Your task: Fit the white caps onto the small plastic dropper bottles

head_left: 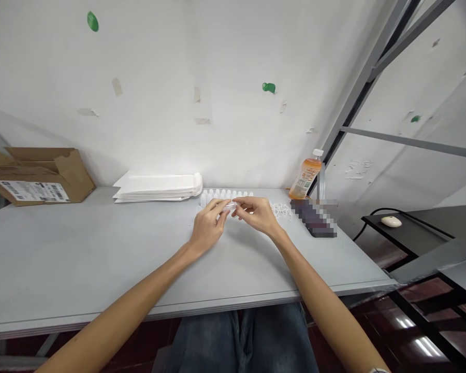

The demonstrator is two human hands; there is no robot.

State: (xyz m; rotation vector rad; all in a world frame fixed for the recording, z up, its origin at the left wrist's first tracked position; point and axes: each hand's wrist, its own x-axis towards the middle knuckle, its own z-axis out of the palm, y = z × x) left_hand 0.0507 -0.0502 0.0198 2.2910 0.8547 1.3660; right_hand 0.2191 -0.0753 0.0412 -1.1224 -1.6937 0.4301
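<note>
Above the grey table (140,243), my left hand (207,228) and my right hand (258,213) meet at the fingertips around a small clear tube-shaped piece (230,206). The piece lies roughly level, its left end pinched by my left fingers and its right end by my right fingers. Part of it is hidden behind the fingers. Just beyond stand rows of small translucent white bottles (223,194), partly covered by my hands. Right of my right hand, many small white pieces (281,210) are scattered, too small to make out.
A stack of white boards or envelopes (155,187) lies along the wall. At the far left is an open cardboard box (42,176). An orange drink bottle (306,176) and a pixelated dark flat object (314,218) are at right. A white mouse (391,221) rests on a side shelf.
</note>
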